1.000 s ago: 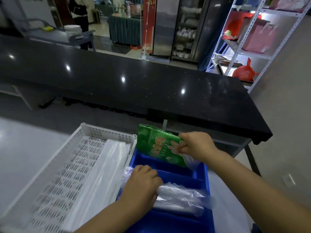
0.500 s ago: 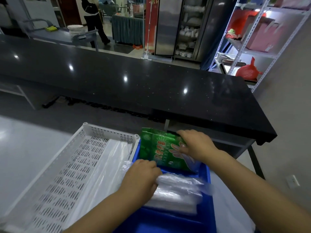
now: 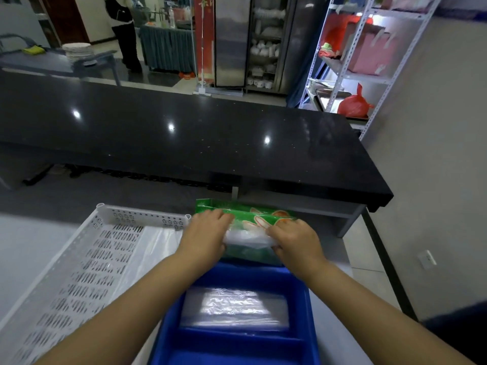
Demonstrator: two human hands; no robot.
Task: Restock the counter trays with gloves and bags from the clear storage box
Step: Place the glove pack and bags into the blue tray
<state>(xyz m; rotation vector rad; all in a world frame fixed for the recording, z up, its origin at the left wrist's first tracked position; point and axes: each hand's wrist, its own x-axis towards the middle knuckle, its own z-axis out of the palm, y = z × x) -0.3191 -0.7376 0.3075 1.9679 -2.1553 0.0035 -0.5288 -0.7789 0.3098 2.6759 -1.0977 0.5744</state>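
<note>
**Glove packet (image 3: pixel 253 214) gripped at both ends**

The left hand (image 3: pixel 208 233) and right hand (image 3: pixel 292 241) curl round opposite ends of the green packet, at the far end of the blue tray (image 3: pixel 300 299). A stack of clear bags (image 3: pixel 234 306) lies in the nearer compartment. A white perforated tray (image 3: pixel 87 272) sits just left.

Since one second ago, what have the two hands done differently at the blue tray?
The left hand let go of the stack of clear plastic bags and moved forward onto the green plastic glove packet, which the right hand kept holding at the far end of the blue plastic tray. The white perforated tray stayed.
</note>
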